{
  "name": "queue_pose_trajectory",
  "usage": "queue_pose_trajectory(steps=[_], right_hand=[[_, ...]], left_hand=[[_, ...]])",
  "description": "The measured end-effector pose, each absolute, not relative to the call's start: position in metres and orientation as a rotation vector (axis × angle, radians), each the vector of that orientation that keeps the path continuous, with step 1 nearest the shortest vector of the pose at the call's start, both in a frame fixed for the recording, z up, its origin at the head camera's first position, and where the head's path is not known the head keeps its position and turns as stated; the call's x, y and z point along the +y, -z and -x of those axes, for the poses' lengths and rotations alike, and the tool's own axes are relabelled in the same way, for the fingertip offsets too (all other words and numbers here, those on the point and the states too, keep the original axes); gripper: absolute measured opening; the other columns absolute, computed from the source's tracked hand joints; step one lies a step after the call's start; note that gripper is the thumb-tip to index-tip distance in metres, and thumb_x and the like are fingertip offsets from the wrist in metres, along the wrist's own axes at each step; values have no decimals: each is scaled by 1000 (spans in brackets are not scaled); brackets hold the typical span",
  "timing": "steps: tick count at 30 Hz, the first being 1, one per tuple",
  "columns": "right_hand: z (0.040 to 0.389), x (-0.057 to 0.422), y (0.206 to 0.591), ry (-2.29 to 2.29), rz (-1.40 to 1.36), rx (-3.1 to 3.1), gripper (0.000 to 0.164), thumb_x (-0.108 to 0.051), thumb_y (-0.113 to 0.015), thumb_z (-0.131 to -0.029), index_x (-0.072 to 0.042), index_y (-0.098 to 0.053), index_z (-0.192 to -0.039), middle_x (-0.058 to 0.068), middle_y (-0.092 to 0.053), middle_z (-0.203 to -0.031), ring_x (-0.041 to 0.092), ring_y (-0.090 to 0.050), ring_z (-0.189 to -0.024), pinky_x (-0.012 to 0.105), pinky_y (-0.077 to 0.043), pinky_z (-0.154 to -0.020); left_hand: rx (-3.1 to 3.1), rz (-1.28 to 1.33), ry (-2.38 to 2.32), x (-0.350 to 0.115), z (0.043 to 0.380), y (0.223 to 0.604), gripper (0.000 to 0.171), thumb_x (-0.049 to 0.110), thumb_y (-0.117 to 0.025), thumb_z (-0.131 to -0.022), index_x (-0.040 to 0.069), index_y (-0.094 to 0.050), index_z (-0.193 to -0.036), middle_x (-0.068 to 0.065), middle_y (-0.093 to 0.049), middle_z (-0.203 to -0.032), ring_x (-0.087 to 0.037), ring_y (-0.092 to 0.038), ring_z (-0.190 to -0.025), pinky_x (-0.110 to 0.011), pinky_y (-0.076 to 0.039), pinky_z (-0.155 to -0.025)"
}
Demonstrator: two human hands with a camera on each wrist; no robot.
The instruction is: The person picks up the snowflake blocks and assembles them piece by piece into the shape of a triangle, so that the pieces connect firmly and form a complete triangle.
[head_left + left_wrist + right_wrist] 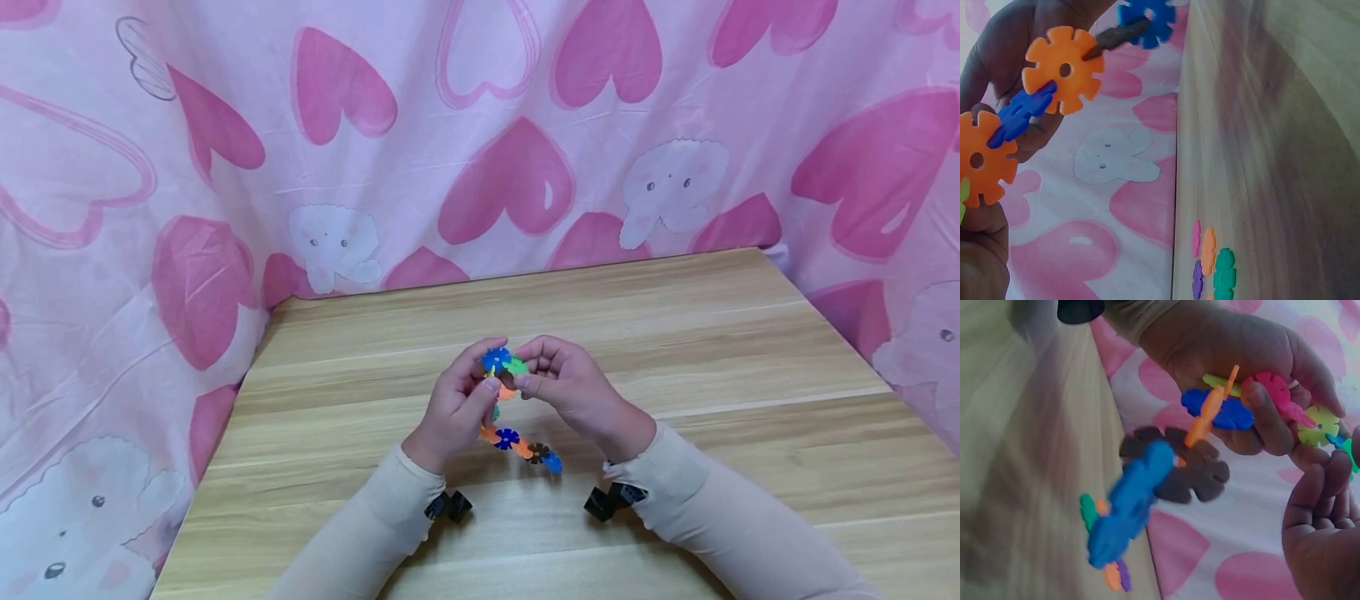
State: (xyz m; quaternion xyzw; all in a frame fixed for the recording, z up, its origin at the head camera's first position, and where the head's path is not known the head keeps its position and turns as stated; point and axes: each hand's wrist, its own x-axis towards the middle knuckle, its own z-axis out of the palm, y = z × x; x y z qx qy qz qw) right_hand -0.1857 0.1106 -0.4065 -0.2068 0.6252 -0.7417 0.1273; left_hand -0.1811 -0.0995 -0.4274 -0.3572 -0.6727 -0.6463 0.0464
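Blue disc is dangling from the chain both hands are pinching, which careless twisting could be popping apart.

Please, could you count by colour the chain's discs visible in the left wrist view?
Orange notched plastic discs: 2
Dark blue notched plastic disc: 1
Lighter blue notched plastic disc: 1
Brown notched plastic disc: 1
Yellow-green plastic disc, partly visible: 1
Total: 6
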Motion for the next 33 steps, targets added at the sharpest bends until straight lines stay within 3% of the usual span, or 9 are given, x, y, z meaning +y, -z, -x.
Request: queue_pose_trajectory(steps=[4, 10, 15, 19, 25, 33], right_hand=[[189, 113, 403, 2052, 617, 1941, 28, -4, -68, -100, 7, -61, -126, 10, -65, -100, 20, -65, -87, 27, -60, -79], [202, 124, 392, 1849, 611, 2176, 42, -12, -68, -102, 0, -59, -141, 14, -67, -104, 23, -69, -90, 35, -62, -84], [223, 131, 384, 1704, 524, 2367, 40, -22, -71, -102, -7, -63, -139, 12, -69, -101, 27, -67, -89, 39, -61, -80], [240, 134, 384, 1588, 464, 2480, 41, -30, -73, -100, -11, -66, -136, 10, -68, -96, 25, -62, -85, 40, -56, -74], [256, 133, 400, 1481, 380, 2548, 37, -30, -76, -98, -12, -70, -129, 10, -63, -87, 25, -55, -77, 34, -49, -63], [264, 123, 425, 1293, 215, 2477, 43, -29, -74, -99, -13, -67, -137, 14, -63, -93, 26, -60, -74, 33, -50, -60]], left_hand=[[-2085, 1041, 1950, -101, 182, 426, 46, 1, -44, -106, 0, -43, -152, -22, -67, -102, -16, -48, -49, -28, -50, -44], [-2113, 875, 1938, -104, 184, 424, 47, 2, -44, -107, 11, -47, -154, -26, -70, -102, -18, -49, -49, -28, -50, -45], [-2101, 776, 1918, -106, 186, 421, 50, 2, -45, -107, 18, -48, -154, -24, -72, -99, -19, -50, -49, -27, -51, -46], [-2085, 774, 1916, -106, 188, 420, 49, 2, -45, -107, 15, -48, -153, -22, -72, -97, -19, -52, -50, -27, -52, -46], [-2045, 782, 1970, -104, 189, 420, 49, 0, -44, -106, 12, -47, -153, -25, -70, -96, -17, -54, -54, -25, -52, -48], [-2051, 748, 1961, -107, 188, 420, 50, 0, -45, -105, 14, -48, -153, -23, -70, -96, -19, -53, -52, -25, -52, -48]])
